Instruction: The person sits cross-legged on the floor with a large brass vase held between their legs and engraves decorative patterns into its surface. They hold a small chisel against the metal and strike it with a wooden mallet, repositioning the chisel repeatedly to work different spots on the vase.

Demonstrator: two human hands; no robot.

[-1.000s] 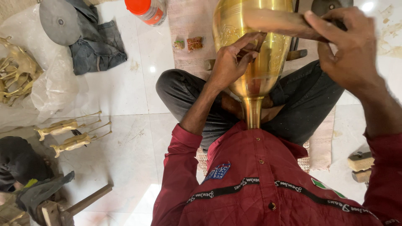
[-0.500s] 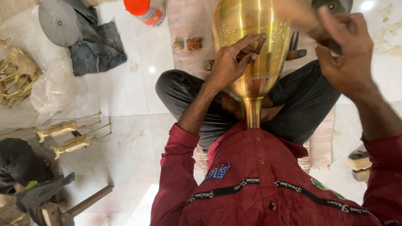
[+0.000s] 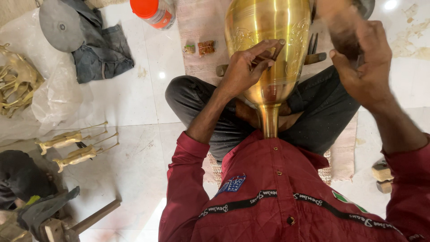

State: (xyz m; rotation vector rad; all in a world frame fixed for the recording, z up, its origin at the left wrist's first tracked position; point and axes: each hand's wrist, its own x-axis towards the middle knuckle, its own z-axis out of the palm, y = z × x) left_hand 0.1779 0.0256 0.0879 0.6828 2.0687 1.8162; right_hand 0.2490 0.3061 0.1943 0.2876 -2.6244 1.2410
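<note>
Two hands work on one large brass vase (image 3: 268, 49), which lies tilted across the lap of a person sitting cross-legged on the floor. Nearest the camera is the red quilted shirt (image 3: 286, 197); the vase's narrow stem (image 3: 269, 120) points back at it, and the wide polished body rises away over the dark trousers (image 3: 215, 112). The left hand (image 3: 245, 67) rests against the vase's left flank, fingers bent and pressed to the metal around something small and thin that cannot be made out. The right hand (image 3: 360, 62) hovers just beside the vase's right shoulder, fingers curled around a brownish blurred object (image 3: 342, 27); what it is cannot be told. To the left, on the pale tiled floor (image 3: 134, 103), lie two small brass animal figures (image 3: 74, 145), and further off a clear plastic bag (image 3: 53, 98) with more brass figures (image 3: 15, 83). Beyond those sit a grey round disc (image 3: 60, 28) on dark cloth (image 3: 103, 49), and an orange-capped container (image 3: 154, 11) at the far edge.
</note>
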